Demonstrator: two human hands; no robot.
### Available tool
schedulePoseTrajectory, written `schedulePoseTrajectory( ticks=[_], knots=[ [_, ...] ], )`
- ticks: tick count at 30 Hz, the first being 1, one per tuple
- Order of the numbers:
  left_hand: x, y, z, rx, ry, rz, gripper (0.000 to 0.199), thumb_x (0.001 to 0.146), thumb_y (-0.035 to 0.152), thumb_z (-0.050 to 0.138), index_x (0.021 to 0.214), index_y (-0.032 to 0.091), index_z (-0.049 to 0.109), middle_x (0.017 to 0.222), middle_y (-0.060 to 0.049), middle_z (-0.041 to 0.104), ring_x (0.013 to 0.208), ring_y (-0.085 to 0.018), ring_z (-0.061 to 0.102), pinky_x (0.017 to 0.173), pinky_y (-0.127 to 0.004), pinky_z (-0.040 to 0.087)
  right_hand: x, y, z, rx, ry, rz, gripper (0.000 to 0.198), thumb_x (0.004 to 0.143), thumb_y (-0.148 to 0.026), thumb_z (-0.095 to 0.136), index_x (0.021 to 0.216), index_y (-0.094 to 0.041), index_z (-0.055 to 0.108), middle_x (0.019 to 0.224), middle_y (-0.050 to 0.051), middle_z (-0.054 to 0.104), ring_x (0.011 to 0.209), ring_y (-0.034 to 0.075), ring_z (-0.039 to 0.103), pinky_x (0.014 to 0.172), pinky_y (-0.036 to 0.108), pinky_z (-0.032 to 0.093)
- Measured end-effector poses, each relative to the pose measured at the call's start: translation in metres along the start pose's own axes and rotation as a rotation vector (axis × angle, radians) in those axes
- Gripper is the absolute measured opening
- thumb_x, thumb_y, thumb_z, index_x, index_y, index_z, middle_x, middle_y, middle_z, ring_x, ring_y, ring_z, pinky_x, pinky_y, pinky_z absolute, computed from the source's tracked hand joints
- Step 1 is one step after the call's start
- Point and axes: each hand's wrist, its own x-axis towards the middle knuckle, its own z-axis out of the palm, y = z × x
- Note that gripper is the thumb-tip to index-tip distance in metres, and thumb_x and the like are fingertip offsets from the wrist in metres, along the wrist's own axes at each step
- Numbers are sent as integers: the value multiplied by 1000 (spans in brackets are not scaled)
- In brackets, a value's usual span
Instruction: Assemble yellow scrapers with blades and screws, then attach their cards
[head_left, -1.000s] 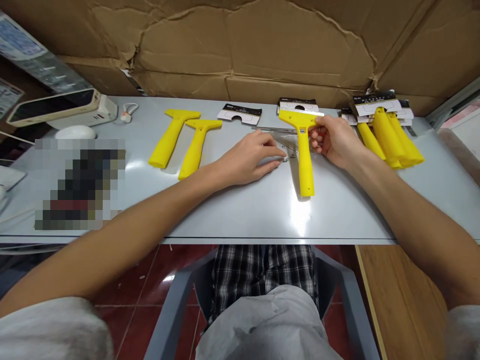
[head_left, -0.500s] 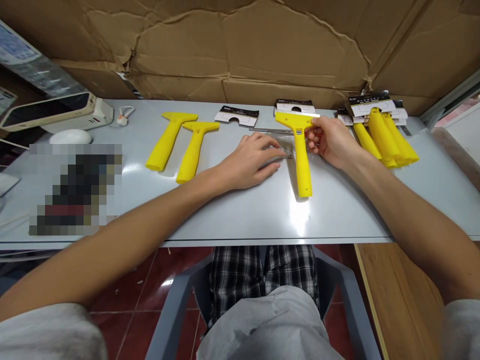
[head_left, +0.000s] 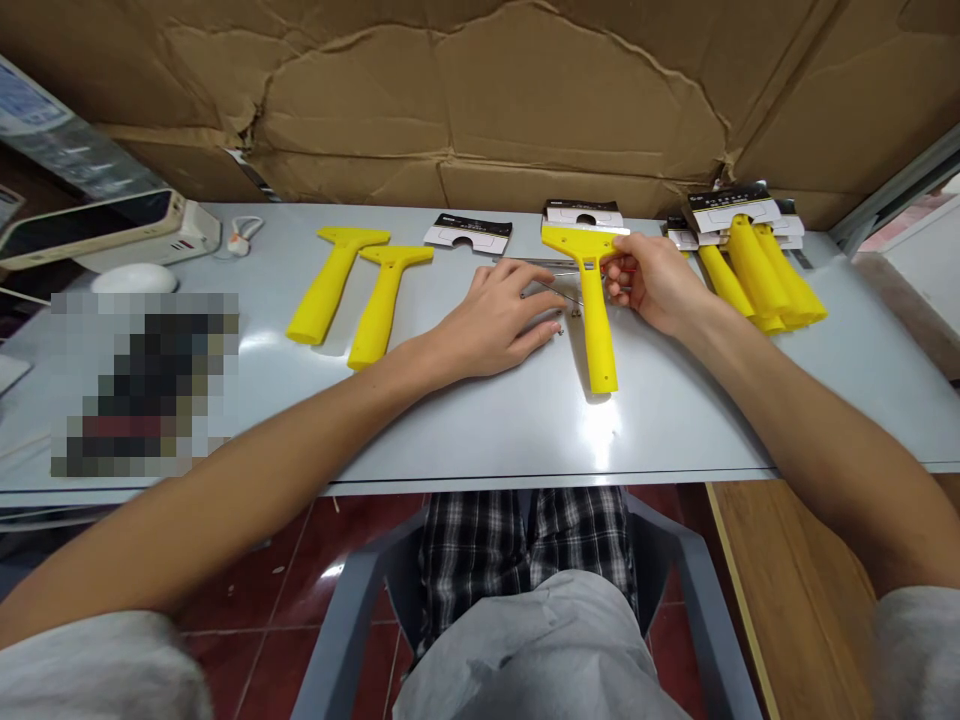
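My right hand [head_left: 651,280] grips a yellow scraper [head_left: 596,330] by the right end of its wide head, thumb on top and fingers curled beneath. The scraper's handle points toward me. A thin metal piece shows along the head's top edge. My left hand [head_left: 501,318] rests on the table just left of the handle, its fingers bent and apart. Tiny screws [head_left: 576,312] lie by its fingertips, beside a thin metal rod partly hidden by the hand. I see nothing held in the left hand, though its finger undersides are hidden.
Two yellow scrapers [head_left: 330,285] lie left of my left hand. Several more with card labels [head_left: 765,275] are piled at right. Loose black-and-white cards [head_left: 469,233] lie along the back, before a cardboard wall [head_left: 555,100]. A white mouse [head_left: 135,279] and a propped phone [head_left: 90,228] stand at far left.
My left fingers have shifted slightly among the screws, and a screw by the thumb now shows. The right hand keeps its grip on the scraper. The whole view has shifted a little.
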Motion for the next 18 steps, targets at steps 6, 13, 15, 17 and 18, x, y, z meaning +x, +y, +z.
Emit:
schedulePoseTrajectory(
  ticks=[6, 13, 15, 17, 18],
  knots=[
    [2, 2, 3, 3, -30, 36, 39, 109, 38, 53, 137, 26, 77, 154, -18, 62, 143, -42, 50, 113, -65, 39, 0, 0, 0, 1, -10, -6, 32, 93, -43, 76, 83, -19, 57, 66, -1, 56, 53, 6, 49, 48, 20, 37],
    [0, -7, -4, -30, 77, -4, 30, 106, 36, 57, 124, 26, 80, 142, -15, 68, 136, -37, 55, 118, -61, 38, 2, 2, -2, 17, -32, -9, 30, 93, -41, 75, 82, -20, 57, 67, 0, 56, 53, 7, 50, 49, 21, 38],
    [0, -7, -3, -27, 73, 0, 30, 106, 35, 58, 125, 26, 79, 135, -14, 70, 131, -36, 58, 115, -59, 41, 2, 2, -2, 16, -26, -10, 31, 93, -42, 76, 82, -20, 56, 67, 0, 56, 53, 7, 50, 49, 22, 38],
    [1, -6, -1, -17, 48, -14, 31, 105, 33, 57, 123, 25, 80, 127, -14, 72, 123, -35, 60, 111, -57, 43, 1, 1, -1, 9, -18, -6, 32, 93, -43, 76, 83, -20, 56, 67, 0, 56, 53, 7, 50, 48, 21, 38],
    [2, -5, 0, -12, 36, -24, 31, 105, 32, 56, 123, 25, 81, 124, -14, 72, 120, -35, 60, 109, -57, 44, 1, 1, 0, 5, -15, -3, 32, 94, -43, 76, 83, -20, 56, 67, 0, 55, 53, 6, 50, 48, 21, 38]
  ],
)
